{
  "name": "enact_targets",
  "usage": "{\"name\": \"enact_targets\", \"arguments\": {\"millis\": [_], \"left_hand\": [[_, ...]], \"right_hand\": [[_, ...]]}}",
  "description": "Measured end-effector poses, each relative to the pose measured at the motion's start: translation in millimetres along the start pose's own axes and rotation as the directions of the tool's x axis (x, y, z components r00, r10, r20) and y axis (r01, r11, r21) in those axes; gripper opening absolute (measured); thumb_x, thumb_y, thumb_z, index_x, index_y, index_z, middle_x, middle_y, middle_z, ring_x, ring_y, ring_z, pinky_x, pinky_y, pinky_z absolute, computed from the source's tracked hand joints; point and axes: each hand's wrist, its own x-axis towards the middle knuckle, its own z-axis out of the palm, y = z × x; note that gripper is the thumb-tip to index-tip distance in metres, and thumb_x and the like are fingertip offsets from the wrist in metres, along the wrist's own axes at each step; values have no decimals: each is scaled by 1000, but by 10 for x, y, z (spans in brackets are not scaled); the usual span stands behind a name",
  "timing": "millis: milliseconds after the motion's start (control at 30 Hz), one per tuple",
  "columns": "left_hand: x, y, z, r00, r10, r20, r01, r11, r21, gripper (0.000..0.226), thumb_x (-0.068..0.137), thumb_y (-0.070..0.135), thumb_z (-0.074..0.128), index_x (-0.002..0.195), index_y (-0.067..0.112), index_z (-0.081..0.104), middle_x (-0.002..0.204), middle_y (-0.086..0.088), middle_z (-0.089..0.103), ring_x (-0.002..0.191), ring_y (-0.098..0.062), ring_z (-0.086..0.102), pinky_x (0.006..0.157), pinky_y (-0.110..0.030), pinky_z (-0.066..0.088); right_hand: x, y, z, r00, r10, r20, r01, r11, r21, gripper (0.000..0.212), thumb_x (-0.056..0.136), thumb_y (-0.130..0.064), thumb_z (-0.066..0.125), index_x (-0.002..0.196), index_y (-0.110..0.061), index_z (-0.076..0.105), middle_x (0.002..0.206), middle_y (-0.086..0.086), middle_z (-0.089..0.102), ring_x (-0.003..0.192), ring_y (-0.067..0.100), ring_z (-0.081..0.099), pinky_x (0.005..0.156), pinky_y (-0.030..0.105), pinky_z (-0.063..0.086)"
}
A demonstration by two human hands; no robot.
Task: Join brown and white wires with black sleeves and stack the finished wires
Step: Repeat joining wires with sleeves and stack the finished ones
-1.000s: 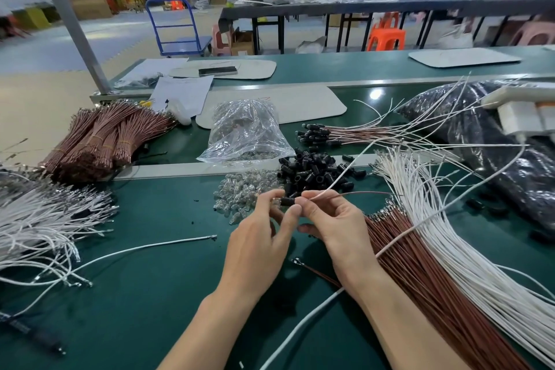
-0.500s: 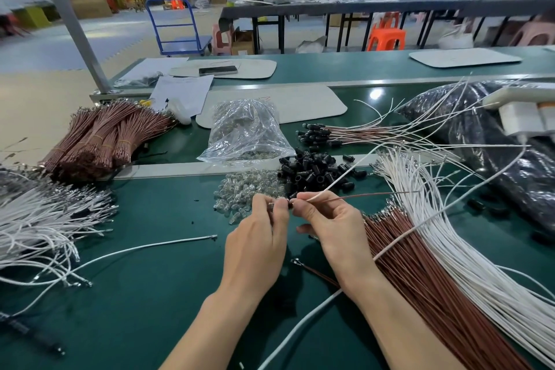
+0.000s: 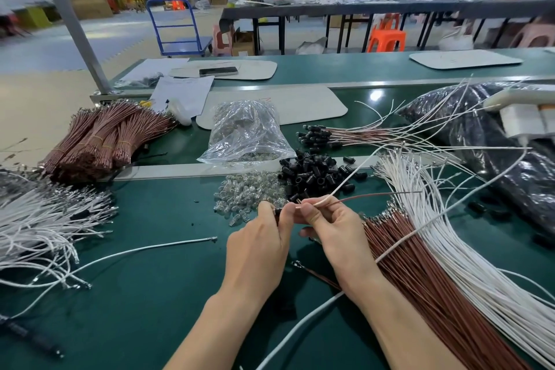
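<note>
Both hands work close together over the middle of the green tabletop (image 3: 144, 318). The left hand (image 3: 258, 246) pinches a black sleeve (image 3: 277, 213) between thumb and forefinger, the other fingers curled under. The right hand (image 3: 333, 234) pinches the ends of a white wire (image 3: 348, 177) and a brown wire (image 3: 384, 195) together at its fingertips, right beside the sleeve; whether the wire ends are already inside it I cannot tell. Both wires run off up and to the right.

Just beyond the hands lies a loose pile of black sleeves (image 3: 312, 173), touching a heap of small clear parts (image 3: 249, 198) on its left. Behind those, across a metal strip, a clear plastic bag (image 3: 246, 132) slumps – and to its right the finished wires (image 3: 345, 137) lie stacked, sleeved ends pointing left.

Toward the right edge a fan of loose brown wires (image 3: 435, 285) lies alongside loose white wires (image 3: 456, 237), with a dark bag (image 3: 495, 159) past them. Near the far left corner sit banded bundles of brown wire (image 3: 102, 135); a tangle of white wires (image 3: 39, 219) covers the left edge, and a single white wire (image 3: 150, 249) lies apart from it.
</note>
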Motion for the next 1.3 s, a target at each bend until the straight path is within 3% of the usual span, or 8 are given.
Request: {"name": "enact_targets", "arguments": {"millis": [267,500,667,867,1300], "left_hand": [[4,2,5,1000,-10,27,11,999,-31,46,91,68,-2,79,31,22,59,5,49,55,-16,48,58,-39,34],[13,13,-11,998,-62,4,62,998,15,59,89,76,4,83,25,32,63,3,59,62,-22,62,63,-40,51],[21,27,17,998,-68,-4,68,992,105,59,89,72,-5,77,26,29,59,5,51,59,-23,61,55,-36,43],[26,1,41,999,-51,16,50,994,97,54,88,68,-10,73,28,23,58,7,43,66,-25,61,58,-37,36],[16,16,19,996,-68,63,61,993,97,60,87,64,-14,75,27,31,64,7,46,75,-26,65,64,-38,42]], "right_hand": [[2,9,-6,999,11,33,-13,999,46,11,95,-14,61,99,-4,61,93,5,79,89,18,76,65,18,56],[14,39,-5,1000,-19,14,19,999,-30,5,98,-11,60,98,-7,63,92,3,78,88,17,76,64,19,56],[16,40,-1,1000,-17,10,17,999,-40,5,99,-9,58,98,-6,62,91,3,79,88,17,76,65,19,56],[-5,2,1,999,23,36,-24,999,31,6,99,-7,57,98,-3,61,92,5,79,89,17,76,73,18,57],[27,7,-5,992,94,90,-105,987,120,12,98,-12,56,102,-1,59,99,10,78,98,20,75,79,19,57]]}}
